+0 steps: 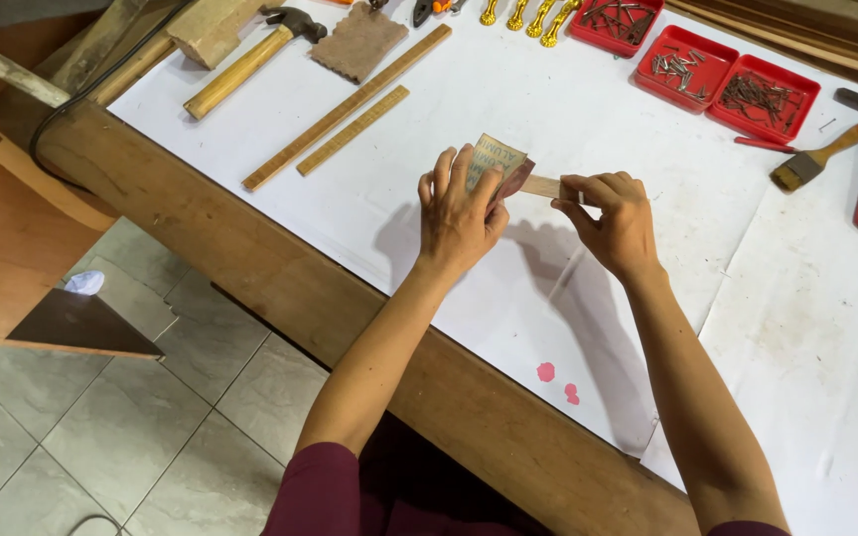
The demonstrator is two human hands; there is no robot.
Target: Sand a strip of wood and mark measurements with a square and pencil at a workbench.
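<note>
I observe my left hand closed around a folded piece of sandpaper, fingers curled over its near face, the sheet wrapped about one end of a small wooden strip. My right hand pinches the strip's other end between thumb and fingertips. The strip lies between the two hands, its long axis running left to right, roughly level, held just above the paper-covered counter. Both hands touch it; the left covers the worked end. Beyond the strip, well apart, lie two long wooden slats and a hammer. To the strip's far right stand red trays of nails and a paintbrush.
</note>
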